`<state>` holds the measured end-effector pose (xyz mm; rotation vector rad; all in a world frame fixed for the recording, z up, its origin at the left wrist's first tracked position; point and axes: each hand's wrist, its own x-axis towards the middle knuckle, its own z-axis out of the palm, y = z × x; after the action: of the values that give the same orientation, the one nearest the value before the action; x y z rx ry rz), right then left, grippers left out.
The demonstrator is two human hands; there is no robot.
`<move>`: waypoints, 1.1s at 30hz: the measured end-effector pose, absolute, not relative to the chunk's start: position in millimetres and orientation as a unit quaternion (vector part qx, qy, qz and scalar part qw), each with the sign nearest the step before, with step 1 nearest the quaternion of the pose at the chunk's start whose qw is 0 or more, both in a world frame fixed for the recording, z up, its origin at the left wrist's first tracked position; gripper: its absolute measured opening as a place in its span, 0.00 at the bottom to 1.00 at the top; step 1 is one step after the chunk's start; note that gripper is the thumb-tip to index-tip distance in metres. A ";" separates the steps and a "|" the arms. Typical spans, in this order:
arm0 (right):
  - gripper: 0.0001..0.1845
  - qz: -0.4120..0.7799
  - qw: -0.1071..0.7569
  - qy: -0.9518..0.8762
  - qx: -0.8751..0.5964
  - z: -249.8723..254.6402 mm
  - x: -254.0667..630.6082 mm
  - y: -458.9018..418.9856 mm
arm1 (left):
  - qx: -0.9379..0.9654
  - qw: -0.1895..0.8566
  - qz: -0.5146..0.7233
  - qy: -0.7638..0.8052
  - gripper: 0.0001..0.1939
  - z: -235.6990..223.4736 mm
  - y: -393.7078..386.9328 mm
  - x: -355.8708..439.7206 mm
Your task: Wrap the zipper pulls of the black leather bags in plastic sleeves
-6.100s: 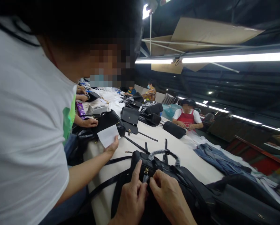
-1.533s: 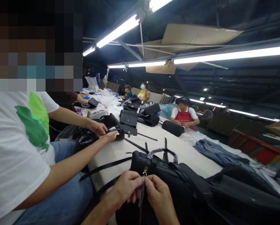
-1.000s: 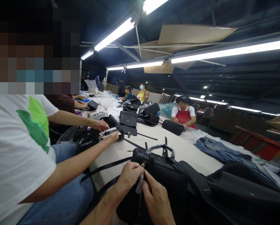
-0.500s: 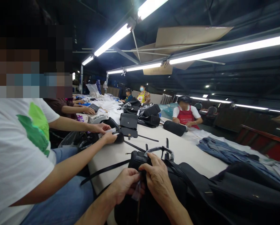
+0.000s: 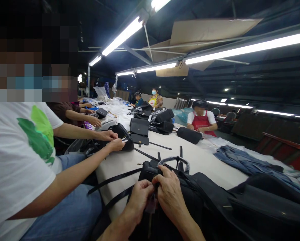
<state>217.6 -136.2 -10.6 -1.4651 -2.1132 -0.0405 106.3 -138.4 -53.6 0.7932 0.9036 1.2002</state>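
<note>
Left grip (image 5: 139, 199) and right grip (image 5: 168, 197) pinch a clear tag (image 5: 150, 205) on a black handbag (image 5: 150, 170), strap (image 5: 114, 176) lying loose across the desk (image 5: 202, 170).

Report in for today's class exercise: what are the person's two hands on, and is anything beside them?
Left hand, right hand: pinching plastic strip at black handbag. Another black bag alongside, right.

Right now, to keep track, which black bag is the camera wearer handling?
The one at the table's near end, between the left hand and right hand, its looped handle wrapped in plastic; the neighbour's black bag lies further along.
</note>
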 end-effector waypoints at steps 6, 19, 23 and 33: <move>0.23 0.021 0.289 -0.789 -0.541 -5.5 223.6 -130.2 | 0.340 0.705 0.492 0.383 0.23 -50.6 -139.3 95.1; 0.06 0.045 0.411 -0.750 -0.516 -14.6 218.2 -163.2 | 0.297 0.782 0.436 0.334 0.09 -48.6 -132.9 79.1; 0.14 0.145 0.484 -0.649 -0.569 -29.9 220.2 -185.1 | 0.292 0.792 0.425 0.325 0.13 -50.5 -133.3 75.6; 0.31 0.622 0.494 -0.360 -0.489 -52.9 194.1 -192.0 | 0.277 0.777 0.462 0.326 0.16 -61.6 -129.0 79.8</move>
<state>194.1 -192.0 -52.9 -1.1860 -0.8720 1.5091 79.8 -129.0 -61.6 0.5988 0.7050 1.0002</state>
